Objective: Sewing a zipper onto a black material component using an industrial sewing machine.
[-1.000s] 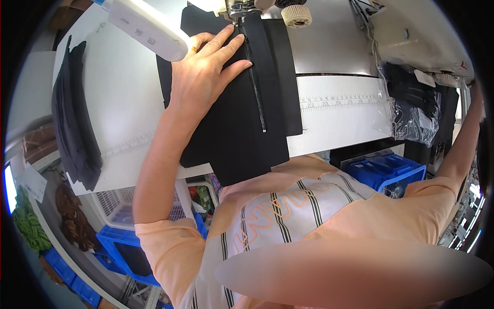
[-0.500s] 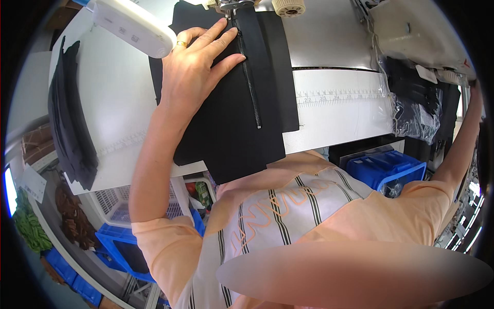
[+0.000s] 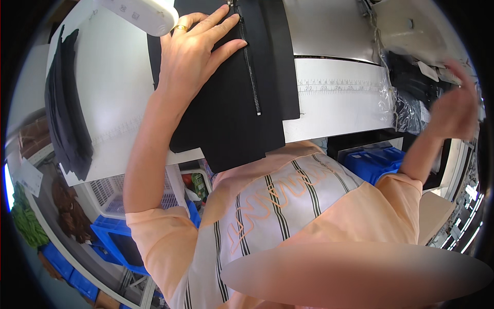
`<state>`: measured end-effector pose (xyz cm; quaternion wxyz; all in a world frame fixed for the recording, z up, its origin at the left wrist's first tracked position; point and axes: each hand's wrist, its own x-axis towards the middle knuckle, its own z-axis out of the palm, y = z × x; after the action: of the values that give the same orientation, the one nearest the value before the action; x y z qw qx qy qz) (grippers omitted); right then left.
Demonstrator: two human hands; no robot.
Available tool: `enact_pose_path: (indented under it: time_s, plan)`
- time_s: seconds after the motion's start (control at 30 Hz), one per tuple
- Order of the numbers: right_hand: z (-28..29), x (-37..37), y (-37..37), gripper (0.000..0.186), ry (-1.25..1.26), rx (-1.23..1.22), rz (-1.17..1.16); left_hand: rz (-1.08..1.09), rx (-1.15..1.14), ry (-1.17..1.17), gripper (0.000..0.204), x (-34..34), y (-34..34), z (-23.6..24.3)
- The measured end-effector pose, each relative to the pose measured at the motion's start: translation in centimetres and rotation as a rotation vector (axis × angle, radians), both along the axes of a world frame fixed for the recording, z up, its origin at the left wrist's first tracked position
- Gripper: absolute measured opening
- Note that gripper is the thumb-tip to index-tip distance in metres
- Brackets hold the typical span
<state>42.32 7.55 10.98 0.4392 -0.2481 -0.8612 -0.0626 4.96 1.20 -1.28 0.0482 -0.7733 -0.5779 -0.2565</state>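
Observation:
My left hand [image 3: 193, 56], with a ring on one finger, lies flat on a black fabric piece [image 3: 221, 123], fingers stretched toward the top edge. Its thumb and fingertips rest beside a black zipper [image 3: 251, 77] that runs down the fabric. At the fingertips, a small part of the sewing machine's metal foot [image 3: 230, 3] shows at the top edge. My right hand [image 3: 453, 116] is raised at the far right, away from the fabric and near the dark, plastic-wrapped bundle. It is smeared by motion, so its fingers cannot be read.
A white rounded device [image 3: 146, 15] juts in above my left hand. Folded black fabric pieces [image 3: 67, 108] lie on the white table [image 3: 113, 92] at left. A metal machine bed [image 3: 329, 31] and printed ruler [image 3: 334, 88] are at right. Blue crates [image 3: 368, 164] stand below.
My right hand has swung from the far right edge inward and down, its elbow bending. The left hand stays flat on the fabric. The whole view has shifted, so the table sits slightly higher.

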Motion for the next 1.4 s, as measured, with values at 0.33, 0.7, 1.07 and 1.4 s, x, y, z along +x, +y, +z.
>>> enact_pose_path:
  time_s: [0.33,0.7,1.07,1.4]
  plan:
    - [-9.7,-14.6,2.3,0.025,-0.461,-0.188,0.105,-0.031,0.166,0.082,0.039,0.2,0.4,0.0]
    - [-11.3,-15.7,1.7,0.043,-0.357,-0.068,0.191,-0.042,0.136,0.032,0.039,0.2,0.1,0.4]
    - [-11.1,-16.1,1.0,0.041,-0.377,-0.135,0.132,-0.054,0.111,-0.019,0.039,0.3,0.1,0.8]
    - [-11.7,-15.9,1.1,0.036,-0.378,-0.162,0.154,-0.054,0.097,-0.013,0.038,0.3,0.1,0.8]
